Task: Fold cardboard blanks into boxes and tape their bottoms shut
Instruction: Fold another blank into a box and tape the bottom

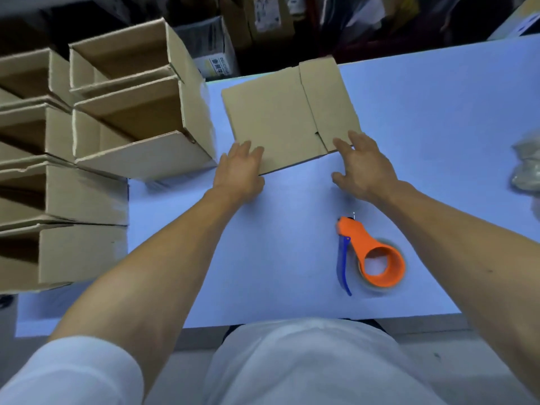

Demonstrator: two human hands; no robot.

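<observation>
A flat brown cardboard blank (pixel 280 115) lies on the pale blue table (pixel 438 118), its flaps to the right. My left hand (pixel 238 171) rests with spread fingers on the blank's near left corner. My right hand (pixel 362 165) touches the blank's near right corner, fingers apart, thumb on the table. Neither hand has closed around the cardboard. An orange tape dispenser (pixel 374 255) with a blue handle lies on the table in front of me, below my right hand.
Several folded open boxes (pixel 140 112) are stacked on their sides along the left, reaching the table's left part. More cartons and bags (pixel 263 21) stand on the floor beyond the table. A crumpled clear plastic bag (pixel 526 168) sits at the right edge.
</observation>
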